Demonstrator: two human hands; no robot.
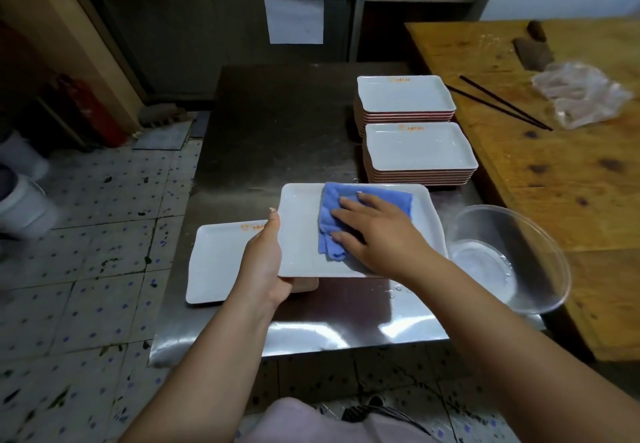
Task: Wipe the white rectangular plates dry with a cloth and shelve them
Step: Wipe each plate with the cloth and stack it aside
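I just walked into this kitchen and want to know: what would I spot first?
First the bright blue cloth, pressed flat by the right hand onto a white plate that the left hand holds up by its edge over the steel table. Behind it stand two stacks of white plates, and a clear bowl sits at the table's right edge.

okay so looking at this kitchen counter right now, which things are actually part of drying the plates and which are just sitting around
Part of the job:
- held plate, gripped by the left hand
- blue cloth, pressed under the right hand
- plate on the counter
- two plate stacks

Just lying about:
- clear bowl
- chopsticks
- plastic bag
- cleaver
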